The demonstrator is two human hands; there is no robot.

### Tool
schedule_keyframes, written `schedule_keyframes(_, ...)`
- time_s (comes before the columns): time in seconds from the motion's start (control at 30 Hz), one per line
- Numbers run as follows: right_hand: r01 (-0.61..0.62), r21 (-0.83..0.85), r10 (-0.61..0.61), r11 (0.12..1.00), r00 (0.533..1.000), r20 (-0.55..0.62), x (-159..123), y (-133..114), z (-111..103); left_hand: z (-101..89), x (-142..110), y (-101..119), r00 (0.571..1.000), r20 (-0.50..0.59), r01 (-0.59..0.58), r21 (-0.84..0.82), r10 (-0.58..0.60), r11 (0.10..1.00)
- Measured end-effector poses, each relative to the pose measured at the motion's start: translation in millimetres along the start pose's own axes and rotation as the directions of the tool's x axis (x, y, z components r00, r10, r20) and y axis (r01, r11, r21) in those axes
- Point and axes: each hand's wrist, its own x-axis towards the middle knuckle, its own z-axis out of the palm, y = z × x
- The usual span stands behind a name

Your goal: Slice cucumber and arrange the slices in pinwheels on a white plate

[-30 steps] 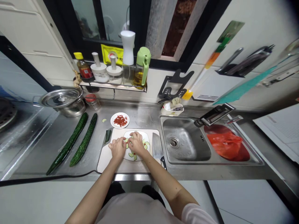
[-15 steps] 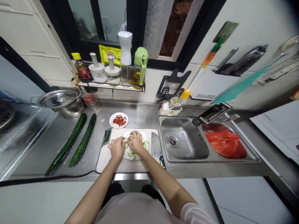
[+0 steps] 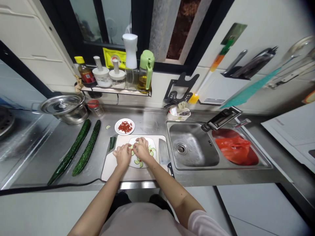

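My left hand (image 3: 122, 155) and my right hand (image 3: 141, 149) meet over a white plate (image 3: 153, 143) that lies on a pale cutting board (image 3: 134, 173). Several thin cucumber slices (image 3: 137, 161) lie on the plate around my fingers. Both hands have their fingers curled and pinched together at the slices in the plate's middle; what exactly each pinches is hidden. A cleaver (image 3: 163, 155) lies on the board's right edge, blade away from me. A short dark cucumber end (image 3: 112, 143) rests at the board's left corner.
Two whole cucumbers (image 3: 78, 147) lie left of the board. A small dish of red bits (image 3: 124, 126) sits behind it. A lidded pot (image 3: 64, 107) stands far left. The sink (image 3: 194, 150) on the right holds a red bag (image 3: 234, 150). Bottles fill a shelf (image 3: 115, 90).
Both hands stay on the plate with only small finger movements among the slices. The view has drifted slightly to the right.
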Motion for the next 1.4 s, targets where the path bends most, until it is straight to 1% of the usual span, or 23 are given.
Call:
schedule_keyframes(0.13, -0.033, 0.052, 0.036, 0.998, 0.997, -0.064, -1.3, -1.0, -8.8, -1.4, -0.5, -1.4, 0.999, -0.040, 0.023, -0.063, -0.025, 0.998)
schedule_keyframes(0.23, -0.086, 0.123, 0.107, 0.989, 0.979, -0.172, -6.7, 2.5, -25.3, -4.3, -3.1, -5.1, 0.989, -0.114, 0.073, -0.168, -0.093, 0.983)
schedule_keyframes(0.33, -0.146, 0.198, 0.206, 0.969, 0.922, -0.328, -20.5, 14.1, -48.7, -7.6, -9.6, -14.0, 0.960, -0.191, 0.140, -0.299, -0.202, 0.944)
schedule_keyframes(0.4, -0.156, 0.250, 0.250, 0.955, 0.880, -0.403, -35.3, 26.1, -63.8, -8.8, -15.5, -22.8, 0.944, -0.203, 0.170, -0.380, -0.262, 0.909)
schedule_keyframes(0.47, -0.179, 0.291, 0.299, 0.940, 0.844, -0.446, -53.8, 39.0, -75.2, -8.8, -21.7, -32.3, 0.945, -0.176, 0.169, -0.461, -0.277, 0.871)
schedule_keyframes(0.53, -0.225, 0.338, 0.367, 0.914, 0.814, -0.450, -74.2, 49.9, -81.3, -7.2, -27.6, -40.5, 0.949, -0.153, 0.153, -0.543, -0.277, 0.825)
schedule_keyframes(0.6, -0.265, 0.412, 0.443, 0.872, 0.787, -0.429, -94.6, 56.6, -81.8, -4.2, -33.5, -46.0, 0.954, -0.139, 0.139, -0.578, -0.265, 0.804)
schedule_keyframes(0.67, -0.308, 0.514, 0.530, 0.801, 0.763, -0.370, -113.1, 58.4, -77.0, -0.1, -39.8, -48.4, 0.963, -0.113, 0.132, -0.596, -0.246, 0.792)
schedule_keyframes(0.7, -0.333, 0.568, 0.574, 0.752, 0.754, -0.319, -121.3, 57.7, -72.9, 2.1, -43.1, -48.6, 0.968, -0.093, 0.131, -0.602, -0.232, 0.788)
schedule_keyframes(0.73, -0.347, 0.619, 0.601, 0.704, 0.756, -0.260, -128.4, 56.2, -67.9, 4.1, -46.2, -48.5, 0.972, -0.072, 0.135, -0.604, -0.223, 0.785)
schedule_keyframes(0.83, -0.386, 0.749, 0.656, 0.539, 0.750, -0.086, -143.2, 49.6, -49.8, 8.8, -53.8, -47.5, 0.981, -0.003, 0.156, -0.591, -0.196, 0.791)
schedule_keyframes(0.9, -0.441, 0.779, 0.684, 0.446, 0.730, 0.022, -146.9, 45.2, -38.1, 10.7, -56.2, -47.6, 0.983, 0.041, 0.172, -0.565, -0.181, 0.807)
schedule_keyframes(1.0, -0.497, 0.795, 0.700, 0.348, 0.702, 0.133, -144.3, 39.5, -26.9, 14.1, -55.8, -49.0, 0.981, 0.102, 0.195, -0.521, -0.166, 0.831)
schedule_keyframes(1.07, -0.519, 0.814, 0.704, 0.261, 0.679, 0.208, -138.9, 35.9, -24.7, 17.6, -54.2, -49.6, 0.974, 0.154, 0.222, -0.524, -0.165, 0.822)
schedule_keyframes(1.13, -0.532, 0.825, 0.700, 0.188, 0.663, 0.267, -132.3, 32.3, -25.1, 21.8, -52.8, -48.7, 0.963, 0.212, 0.259, -0.558, -0.167, 0.788)
schedule_keyframes(1.23, -0.532, 0.834, 0.692, 0.149, 0.658, 0.296, -123.2, 27.8, -25.6, 26.7, -52.4, -44.0, 0.947, 0.267, 0.308, -0.615, -0.177, 0.726)
schedule_keyframes(1.33, -0.521, 0.840, 0.709, 0.152, 0.649, 0.275, -116.7, 25.4, -22.6, 28.2, -54.0, -38.1, 0.939, 0.277, 0.338, -0.651, -0.201, 0.680)
schedule_keyframes(1.4, -0.508, 0.845, 0.720, 0.164, 0.648, 0.250, -114.0, 24.8, -20.8, 27.4, -55.4, -34.8, 0.935, 0.285, 0.352, -0.692, -0.210, 0.631)
